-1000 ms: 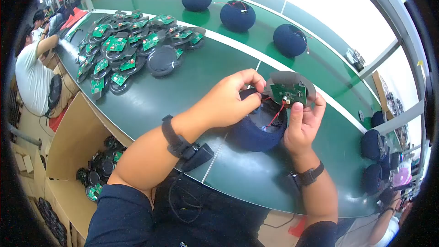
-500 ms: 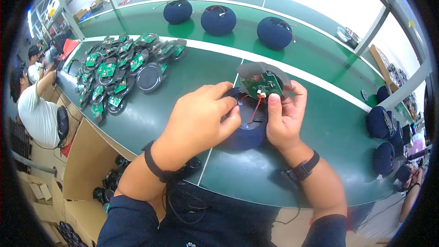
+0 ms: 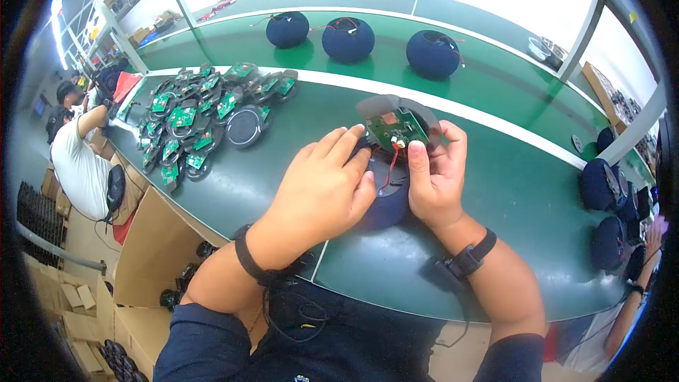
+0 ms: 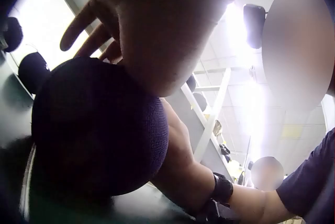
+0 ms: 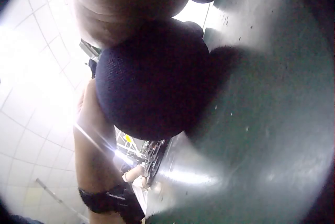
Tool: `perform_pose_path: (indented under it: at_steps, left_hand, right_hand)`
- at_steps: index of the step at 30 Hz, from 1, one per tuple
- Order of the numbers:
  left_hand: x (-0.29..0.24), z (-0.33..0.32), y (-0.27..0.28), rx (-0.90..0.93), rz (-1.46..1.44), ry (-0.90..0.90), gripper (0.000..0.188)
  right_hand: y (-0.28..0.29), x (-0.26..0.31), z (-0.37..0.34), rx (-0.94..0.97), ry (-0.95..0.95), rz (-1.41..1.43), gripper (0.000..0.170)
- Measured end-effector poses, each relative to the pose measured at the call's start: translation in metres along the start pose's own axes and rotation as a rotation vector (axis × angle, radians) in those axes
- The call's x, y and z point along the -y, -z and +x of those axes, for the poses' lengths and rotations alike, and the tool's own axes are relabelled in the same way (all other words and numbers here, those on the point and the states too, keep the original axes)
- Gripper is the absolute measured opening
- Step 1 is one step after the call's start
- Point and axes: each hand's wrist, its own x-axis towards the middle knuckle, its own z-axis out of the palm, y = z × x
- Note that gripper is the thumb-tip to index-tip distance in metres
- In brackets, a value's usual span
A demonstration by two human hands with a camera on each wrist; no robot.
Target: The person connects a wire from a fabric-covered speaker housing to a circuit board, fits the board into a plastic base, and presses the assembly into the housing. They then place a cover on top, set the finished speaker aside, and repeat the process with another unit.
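A round, dark blue fabric-covered speaker body (image 3: 385, 211) stands on the green table in front of me, its opening facing up. My right hand (image 3: 438, 187) holds a dark round cover (image 3: 424, 114) above that opening, thumb at the edge of its green circuit board (image 3: 396, 131). Red wires (image 3: 391, 170) run from a white connector on the board down into the body. My left hand (image 3: 322, 180) rests over the body's left rim, fingers extended. The left wrist view shows its fingers reaching over the top of the fabric ball (image 4: 99, 130); the right wrist view shows the ball's side (image 5: 152, 85).
A heap of similar covers with boards (image 3: 201, 117) lies to the left. Several blue bodies, including one (image 3: 348, 40) with loose wires, stand across the white strip. More bodies (image 3: 600, 185) sit at the right. A cardboard box (image 3: 152, 255) stands below the table's left edge.
My left fingers have gone from curled at the body's opening to extended over its left rim. The right hand still holds the cover, now tilted a little differently. The head view has shifted.
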Motion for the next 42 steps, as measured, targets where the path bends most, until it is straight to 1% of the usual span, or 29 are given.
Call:
perform_pose_path:
  at_steps: [4, 6, 10, 11, 12, 13, 15, 16, 17, 18, 19, 20, 21, 22, 23, 25, 26, 27, 29, 30, 32, 33, 35, 36, 37, 38, 39, 41, 42]
  left_hand:
    - [0.004, -0.006, -0.006, -0.03, -0.082, 0.031, 0.035]
    - [0.004, -0.008, -0.004, 0.044, -0.205, 0.19, 0.038]
    - [0.011, -0.013, -0.009, 0.022, -0.178, 0.178, 0.037]
    - [0.016, -0.016, -0.014, 0.004, -0.363, 0.235, 0.038]
    - [0.022, -0.019, -0.02, -0.019, -0.55, 0.288, 0.039]
    - [0.028, -0.021, -0.03, -0.03, -0.551, 0.292, 0.039]
    - [0.036, -0.025, -0.044, -0.375, -1.146, 0.394, 0.043]
    - [0.042, -0.024, -0.043, -0.349, -1.249, 0.358, 0.047]
    - [0.044, -0.027, -0.044, -0.366, -1.246, 0.366, 0.047]
    - [0.046, -0.028, -0.049, -0.265, -1.341, 0.37, 0.047]
    - [0.048, -0.028, -0.051, -0.162, -1.433, 0.367, 0.047]
    - [0.047, -0.027, -0.05, -0.038, -1.312, 0.38, 0.05]
    - [0.043, -0.026, -0.047, 0.003, -1.358, 0.4, 0.05]
    - [0.043, -0.026, -0.048, -0.007, -1.386, 0.39, 0.05]
    - [0.043, -0.026, -0.05, -0.015, -1.415, 0.378, 0.05]
    - [0.046, -0.028, -0.055, -0.008, -1.437, 0.364, 0.051]
    - [0.047, -0.028, -0.057, 0.007, -1.451, 0.35, 0.052]
    - [0.047, -0.028, -0.058, 0.002, -1.458, 0.347, 0.052]
    - [0.045, -0.026, -0.058, -0.059, -1.376, 0.347, 0.05]
    - [0.045, -0.026, -0.057, -0.062, -1.384, 0.344, 0.05]
    - [0.046, -0.024, -0.049, -0.28, -1.056, 0.228, 0.043]
    - [0.045, -0.024, -0.042, -0.284, -1.062, 0.227, 0.043]
    - [0.04, -0.018, -0.017, -0.281, -0.635, 0.12, 0.033]
    - [0.036, -0.013, -0.011, -0.268, -0.501, 0.057, 0.031]
    - [0.031, -0.01, -0.007, -0.268, -0.501, 0.058, 0.031]
    - [0.025, -0.009, -0.005, -0.23, -0.414, 0.061, 0.032]
    - [0.019, -0.007, -0.001, -0.191, -0.325, 0.063, 0.033]
    - [0.013, 0.0, 0.011, -0.214, -0.273, 0.026, 0.033]
    - [0.009, 0.002, 0.014, -0.098, -0.228, 0.049, 0.026]
  right_hand:
    - [0.0, 0.0, 0.001, 0.005, -0.014, 0.001, 0.041]
    - [-0.002, 0.0, 0.0, 0.001, -0.001, -0.007, 0.04]
    - [0.002, -0.003, 0.0, 0.028, 0.017, -0.062, 0.038]
    - [0.001, -0.002, 0.001, 0.04, 0.017, -0.062, 0.038]
    - [0.001, -0.001, 0.003, 0.091, 0.077, -0.063, 0.038]
    - [0.001, 0.0, 0.006, 0.14, 0.137, -0.064, 0.039]
    - [0.006, 0.003, 0.01, 0.208, 0.172, -0.119, 0.038]
    - [0.006, 0.009, 0.013, 0.283, 0.27, -0.291, 0.036]
    - [0.006, 0.015, 0.017, 0.358, 0.37, -0.46, 0.033]
    - [0.006, 0.018, 0.019, 0.409, 0.306, -0.481, 0.03]
    - [0.004, 0.026, 0.021, 0.424, 0.31, -0.478, 0.03]
    - [0.001, 0.037, 0.024, 0.49, 0.321, -0.545, 0.031]
    - [0.0, 0.043, 0.026, 0.556, 0.331, -0.613, 0.033]
    - [0.003, 0.04, 0.025, 0.598, 0.349, -0.665, 0.04]
    - [0.002, 0.039, 0.023, 0.609, 0.349, -0.669, 0.04]
    - [-0.001, 0.039, 0.021, 0.487, 0.295, -0.705, 0.043]
    - [-0.001, 0.038, 0.019, 0.46, 0.219, -0.733, 0.052]
    - [-0.003, 0.04, 0.018, 0.464, 0.219, -0.74, 0.052]
    - [-0.009, 0.045, 0.016, 0.375, -0.01, -0.67, 0.062]
    - [-0.009, 0.048, 0.017, 0.377, -0.01, -0.678, 0.062]
    - [-0.01, 0.055, 0.019, 0.443, -0.039, -0.787, 0.079]
    - [-0.012, 0.06, 0.018, 0.446, -0.039, -0.794, 0.079]
    - [-0.018, 0.069, 0.015, 0.421, -0.003, -0.937, 0.093]
    - [-0.021, 0.07, 0.015, 0.422, 0.0, -0.939, 0.093]
    - [-0.024, 0.071, 0.013, 0.419, 0.021, -0.986, 0.097]
    - [-0.026, 0.071, 0.012, 0.418, 0.041, -1.031, 0.1]
    - [-0.027, 0.071, 0.011, 0.419, 0.041, -1.029, 0.1]
    - [-0.027, 0.072, 0.011, 0.407, 0.072, -1.037, 0.101]
    - [-0.029, 0.073, 0.01, 0.404, 0.07, -1.035, 0.101]
